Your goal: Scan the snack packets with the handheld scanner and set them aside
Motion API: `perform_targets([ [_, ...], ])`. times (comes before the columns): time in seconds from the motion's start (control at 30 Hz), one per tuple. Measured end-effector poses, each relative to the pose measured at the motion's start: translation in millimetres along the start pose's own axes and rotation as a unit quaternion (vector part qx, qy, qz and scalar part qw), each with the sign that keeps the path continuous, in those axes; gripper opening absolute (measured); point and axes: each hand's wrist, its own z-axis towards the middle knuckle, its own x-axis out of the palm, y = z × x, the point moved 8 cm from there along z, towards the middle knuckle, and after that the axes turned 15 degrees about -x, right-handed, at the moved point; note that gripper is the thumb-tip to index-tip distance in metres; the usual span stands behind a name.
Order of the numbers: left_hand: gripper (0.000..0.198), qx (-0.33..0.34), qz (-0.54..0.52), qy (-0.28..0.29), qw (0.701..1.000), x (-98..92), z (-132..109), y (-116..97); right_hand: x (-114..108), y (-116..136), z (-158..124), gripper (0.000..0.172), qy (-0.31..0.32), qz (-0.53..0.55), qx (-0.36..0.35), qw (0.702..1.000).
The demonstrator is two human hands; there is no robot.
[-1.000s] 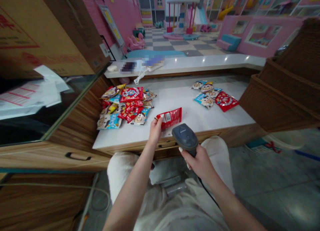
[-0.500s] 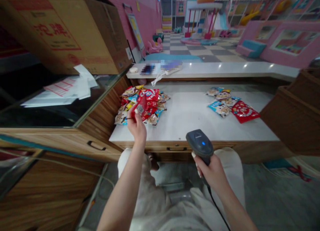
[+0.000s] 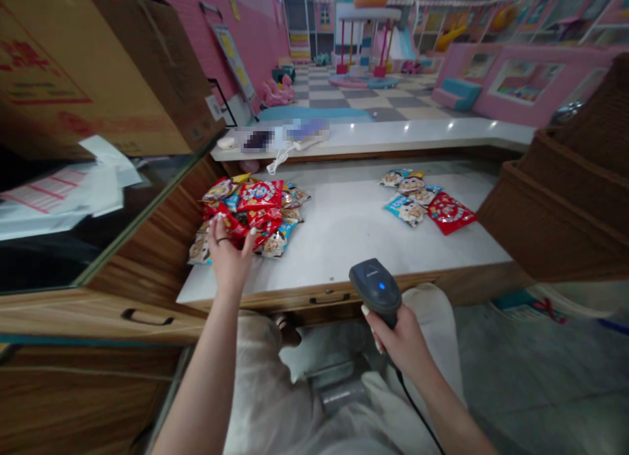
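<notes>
My left hand (image 3: pixel 232 261) is over the left-hand heap of snack packets, its fingers and thumb spread apart and touching a red packet (image 3: pixel 234 227). Another red packet (image 3: pixel 260 194) lies flat on top of the heap, with blue-and-white packets (image 3: pixel 276 240) along its edge. In my right hand (image 3: pixel 407 340) is a dark barcode scanner (image 3: pixel 374 286) with a blue light, held above my lap; its black cable runs down. On the right of the white desktop lie several small packets (image 3: pixel 405 210) beside a larger red packet (image 3: pixel 450 212).
A large cardboard box (image 3: pixel 147 68) and loose papers (image 3: pixel 98 179) sit on the glass-topped counter at left. A brown woven basket (image 3: pixel 555 212) stands at right. Along the raised white shelf (image 3: pixel 378 135) are blurred devices and a white cable (image 3: pixel 282 158).
My left hand has gone from holding a red packet upright to lying spread over the heap. The view has turned right; my right hand still holds the scanner.
</notes>
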Motion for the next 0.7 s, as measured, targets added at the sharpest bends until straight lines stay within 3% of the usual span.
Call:
perform_targets([
  [0.13, 0.079, 0.035, -0.025, -0.064, 0.997, -8.0, -15, -19, -12, 0, 1, 0.032, -0.02, 0.01, 0.022, 1.0],
  [0.23, 0.069, 0.104, -0.053, -0.042, 0.992, 14.7, -40, -57, -23, -2, 2, 0.031, -0.036, 0.014, 0.033, 0.999],
  [0.3, 0.063, 0.156, -0.067, 0.032, 0.985, 51.9, -65, -92, -29, -4, 2, 0.031, -0.044, 0.02, 0.039, 0.998],
  [0.5, 0.071, 0.238, -0.027, 0.268, 0.933, 201.4, -156, -204, -54, -4, 2, 0.028, -0.07, 0.019, 0.026, 0.997],
  [0.6, 0.081, 0.235, 0.043, 0.321, 0.916, 260.7, -191, -254, -67, -13, -2, 0.028, -0.088, 0.006, 0.025, 0.996],
  [0.7, 0.083, 0.219, 0.097, 0.335, 0.911, 299.3, -213, -291, -79, -23, -7, 0.029, -0.107, -0.015, 0.019, 0.994],
])
